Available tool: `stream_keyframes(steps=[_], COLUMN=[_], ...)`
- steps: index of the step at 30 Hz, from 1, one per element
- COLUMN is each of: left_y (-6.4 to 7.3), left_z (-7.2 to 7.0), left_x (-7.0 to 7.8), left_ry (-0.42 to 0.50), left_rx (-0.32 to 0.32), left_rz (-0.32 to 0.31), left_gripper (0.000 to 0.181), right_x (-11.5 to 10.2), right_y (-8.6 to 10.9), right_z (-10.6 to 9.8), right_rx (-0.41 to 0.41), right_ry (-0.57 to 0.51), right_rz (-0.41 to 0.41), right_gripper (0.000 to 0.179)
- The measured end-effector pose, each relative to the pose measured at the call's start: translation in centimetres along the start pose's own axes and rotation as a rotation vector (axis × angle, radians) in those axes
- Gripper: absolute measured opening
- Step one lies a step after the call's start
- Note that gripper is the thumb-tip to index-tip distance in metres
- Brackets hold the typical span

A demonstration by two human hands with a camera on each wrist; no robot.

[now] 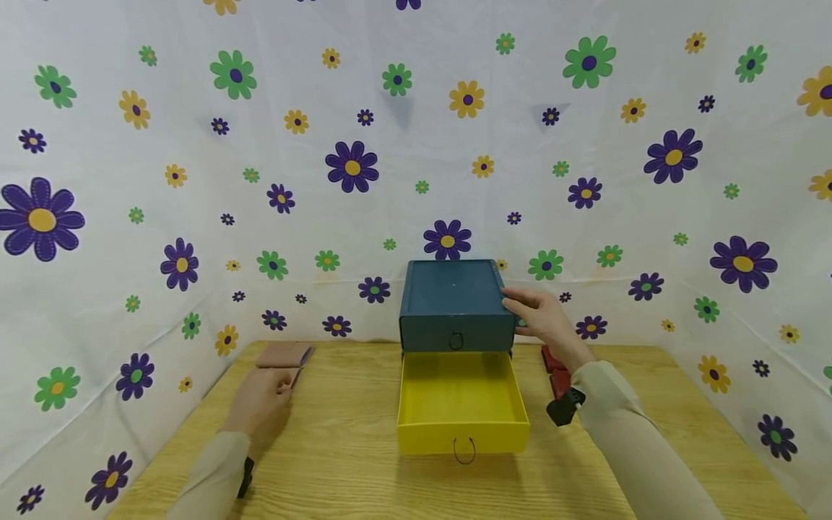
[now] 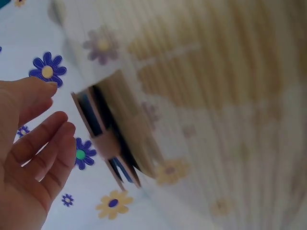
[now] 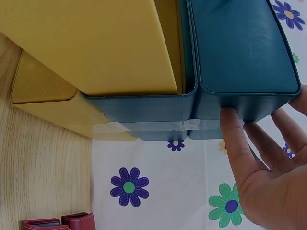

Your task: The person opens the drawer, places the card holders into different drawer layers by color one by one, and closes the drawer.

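Observation:
My right hand (image 1: 546, 318) touches the right side of a blue box with a drawer front (image 1: 455, 289), its fingers extended along that wall in the right wrist view. Beneath the blue drawer front, a yellow drawer (image 1: 463, 438) stands pulled out toward me, its bottom bare and a thin ring on its front. Over the table at the left, my left hand (image 1: 260, 397) hovers by a folded pink case (image 1: 282, 354) that looks like a wallet. Its fingers are loosely bent around nothing in the left wrist view, with the dark-lined case (image 2: 106, 143) just beyond the fingertips.
Red folded cases (image 1: 559, 383) lie on the wooden table (image 1: 351, 433) to the right of the drawers, partly behind my right wrist. A flower-printed white cloth (image 1: 416, 202) hangs behind and along both sides. Another yellow section (image 3: 43, 81) sits lowest in the stack.

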State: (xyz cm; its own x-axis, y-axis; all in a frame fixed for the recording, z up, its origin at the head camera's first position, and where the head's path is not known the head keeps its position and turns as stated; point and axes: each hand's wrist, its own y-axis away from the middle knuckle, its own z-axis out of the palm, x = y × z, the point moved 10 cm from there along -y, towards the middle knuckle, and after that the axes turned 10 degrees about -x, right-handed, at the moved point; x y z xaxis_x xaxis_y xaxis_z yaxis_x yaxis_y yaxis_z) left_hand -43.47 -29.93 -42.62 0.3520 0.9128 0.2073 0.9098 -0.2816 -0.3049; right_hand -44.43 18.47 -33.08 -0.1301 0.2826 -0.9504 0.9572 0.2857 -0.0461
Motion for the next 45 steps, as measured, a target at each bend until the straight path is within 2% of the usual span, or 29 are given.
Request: stream_keyframes(steps=[2,6,11,15,21,30,35,41,45], left_y=[0.0,0.5,1.1,1.2,1.2,1.6,1.7,1.7,1.8], left_z=[0.5,1.3,1.3,1.5,1.7,1.5,1.5,2.1,1.9], left_x=[-1.0,-2.9,-4.7,-5.7,-6.1,-5.8,-5.8,-6.2,-5.9], left_ry=[0.033,0.030,-0.002,0.012,0.029,0.015,-0.001,0.036,0.046], left_rx=[-0.068,-0.162,-0.220,-0.274,-0.325,-0.322,-0.327,-0.381,-0.369], left_rz=[-0.050,-0.136,-0.248,-0.303,-0.315,-0.320,-0.312,-0.344,-0.350], left_gripper=[0.007,0.031,0.046,0.052,0.045,0.033,0.034,0.037,0.041], right_x=[0.0,0.0,0.0,-0.1,-0.2,-0.1,-0.1,-0.1,0.0], right_y=[-0.1,-0.1,-0.1,-0.1,-0.2,0.0,0.0,0.0,-0.1], right_z=[0.0,0.1,0.2,0.1,0.0,0.0,0.0,0.0,0.0], right_rx=[0.002,-0.004,-0.010,-0.006,-0.003,-0.001,-0.003,-0.003,0.000], right_ry=[0.003,-0.001,-0.008,-0.009,-0.015,-0.019,-0.014,-0.020,-0.023], right_rz=[-0.002,-0.004,0.001,0.005,0.010,0.006,0.005,-0.001,0.004], right_gripper=[0.050,0.050,0.050,0.050,0.050,0.049,0.049,0.049,0.049])
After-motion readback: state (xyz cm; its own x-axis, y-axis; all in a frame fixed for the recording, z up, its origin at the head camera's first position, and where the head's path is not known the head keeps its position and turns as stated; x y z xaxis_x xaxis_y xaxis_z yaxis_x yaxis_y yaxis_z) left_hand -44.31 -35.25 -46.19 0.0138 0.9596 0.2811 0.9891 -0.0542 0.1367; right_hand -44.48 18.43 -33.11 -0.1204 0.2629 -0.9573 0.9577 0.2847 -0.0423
